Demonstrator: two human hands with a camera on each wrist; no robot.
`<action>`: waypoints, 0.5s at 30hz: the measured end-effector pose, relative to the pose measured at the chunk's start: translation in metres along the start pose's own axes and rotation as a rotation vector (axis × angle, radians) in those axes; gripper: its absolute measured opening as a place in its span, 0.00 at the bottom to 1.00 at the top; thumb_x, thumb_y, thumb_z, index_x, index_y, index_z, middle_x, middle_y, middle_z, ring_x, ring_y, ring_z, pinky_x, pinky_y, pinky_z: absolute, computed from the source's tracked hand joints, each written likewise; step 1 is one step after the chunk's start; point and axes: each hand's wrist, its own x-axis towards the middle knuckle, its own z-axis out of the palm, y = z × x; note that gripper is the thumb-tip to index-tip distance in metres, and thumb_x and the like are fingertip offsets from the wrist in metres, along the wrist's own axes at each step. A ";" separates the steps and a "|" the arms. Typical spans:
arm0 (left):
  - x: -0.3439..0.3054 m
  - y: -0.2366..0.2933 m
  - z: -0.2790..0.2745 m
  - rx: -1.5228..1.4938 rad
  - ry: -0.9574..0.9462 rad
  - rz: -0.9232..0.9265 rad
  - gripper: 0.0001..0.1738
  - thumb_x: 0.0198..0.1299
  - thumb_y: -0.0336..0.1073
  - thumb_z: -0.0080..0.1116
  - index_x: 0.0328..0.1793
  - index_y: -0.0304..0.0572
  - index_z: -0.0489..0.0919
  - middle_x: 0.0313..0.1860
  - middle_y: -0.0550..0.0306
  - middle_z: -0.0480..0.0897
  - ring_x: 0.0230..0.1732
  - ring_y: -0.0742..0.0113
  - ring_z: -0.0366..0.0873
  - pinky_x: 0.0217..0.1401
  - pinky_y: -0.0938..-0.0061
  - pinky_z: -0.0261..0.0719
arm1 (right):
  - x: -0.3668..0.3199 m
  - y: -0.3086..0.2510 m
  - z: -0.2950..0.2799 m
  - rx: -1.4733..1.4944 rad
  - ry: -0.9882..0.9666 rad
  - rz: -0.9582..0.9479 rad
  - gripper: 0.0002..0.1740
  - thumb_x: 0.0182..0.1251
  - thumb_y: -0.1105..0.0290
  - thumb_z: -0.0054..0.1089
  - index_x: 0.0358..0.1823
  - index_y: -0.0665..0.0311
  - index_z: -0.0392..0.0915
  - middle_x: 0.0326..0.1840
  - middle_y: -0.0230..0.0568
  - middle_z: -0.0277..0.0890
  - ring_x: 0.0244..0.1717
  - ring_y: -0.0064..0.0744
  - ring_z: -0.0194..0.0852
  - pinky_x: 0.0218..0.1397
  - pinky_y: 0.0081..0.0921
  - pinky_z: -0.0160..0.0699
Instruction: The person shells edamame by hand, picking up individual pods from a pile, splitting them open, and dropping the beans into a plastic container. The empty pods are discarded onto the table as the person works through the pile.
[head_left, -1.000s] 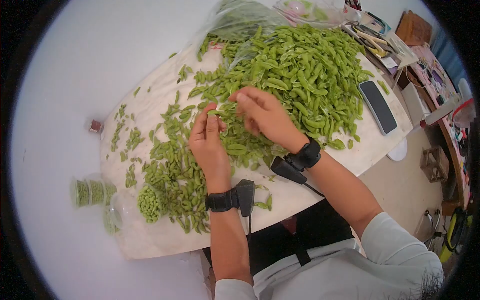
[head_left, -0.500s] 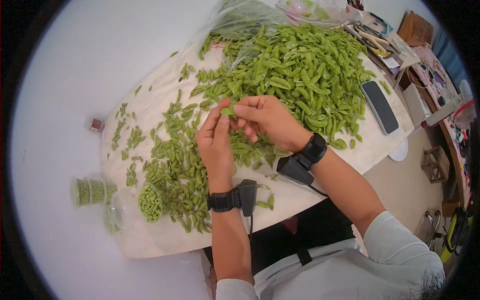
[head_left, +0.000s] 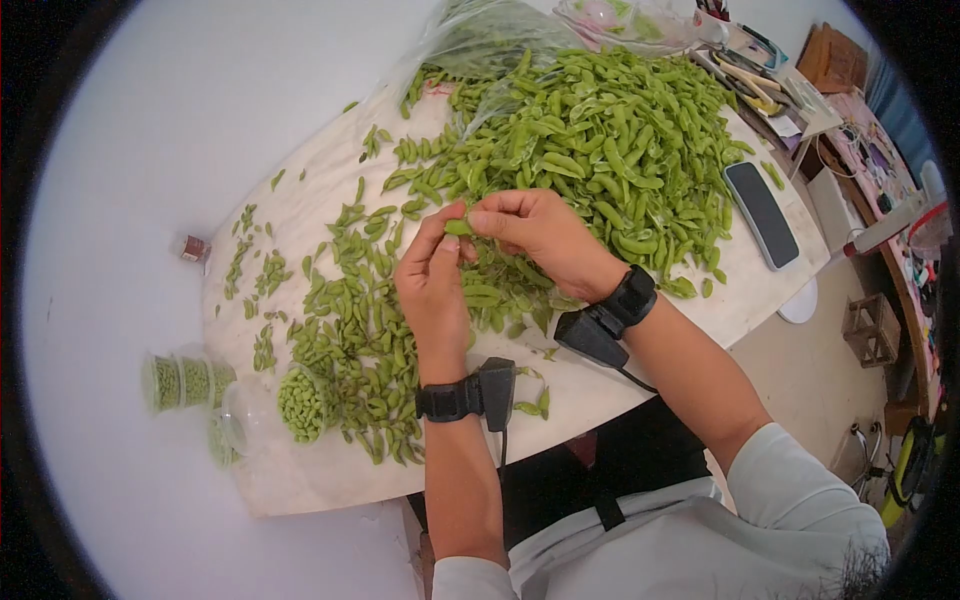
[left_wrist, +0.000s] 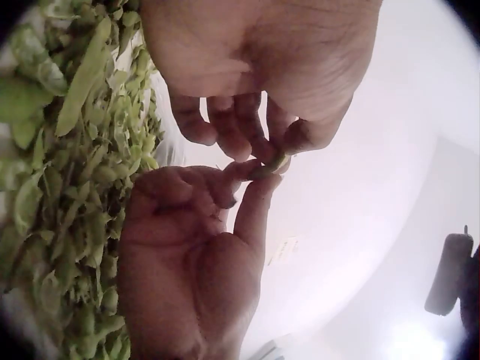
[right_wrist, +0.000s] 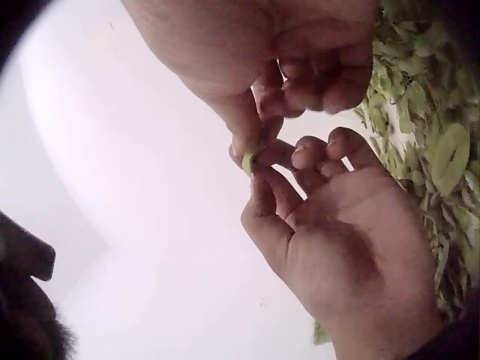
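A green soybean pod (head_left: 458, 227) is held up between both hands over the table. My left hand (head_left: 434, 285) pinches one end between thumb and fingertips, palm facing up. From the other side my right hand (head_left: 552, 240) pinches it with thumb and index finger, its other fingers curled below. The two sets of fingertips nearly meet, and they cover most of the pod (left_wrist: 271, 166) in the left wrist view. Only a small green piece of it shows in the right wrist view. Behind the hands rises a large heap of whole pods (head_left: 610, 150).
Smaller pods and pieces (head_left: 360, 310) spread left of the hands. A tub of shelled beans (head_left: 302, 404) stands near the left front, with several filled clear tubs (head_left: 180, 384) beyond it. A phone (head_left: 761, 216) lies at right. Plastic bag (head_left: 490, 40) at the back.
My right hand, apart from the left and blurred a second ago, has come down to the pod and grips it with the left. Since half a second ago the hands have barely moved.
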 end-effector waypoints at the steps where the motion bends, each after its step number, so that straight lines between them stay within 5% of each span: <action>1: 0.000 0.000 0.000 0.012 -0.001 -0.003 0.16 0.62 0.26 0.47 0.54 0.30 0.78 0.43 0.59 0.78 0.35 0.75 0.70 0.40 0.81 0.70 | 0.000 0.001 0.000 -0.002 -0.004 0.005 0.15 0.66 0.58 0.59 0.30 0.62 0.80 0.23 0.21 0.69 0.22 0.11 0.56 0.25 0.14 0.55; 15: 0.000 -0.004 0.000 -0.155 -0.001 -0.036 0.14 0.61 0.24 0.48 0.51 0.28 0.76 0.38 0.59 0.76 0.36 0.74 0.69 0.42 0.80 0.69 | 0.000 0.003 0.002 0.052 -0.039 0.034 0.14 0.67 0.59 0.58 0.32 0.63 0.80 0.26 0.24 0.76 0.23 0.11 0.60 0.28 0.12 0.60</action>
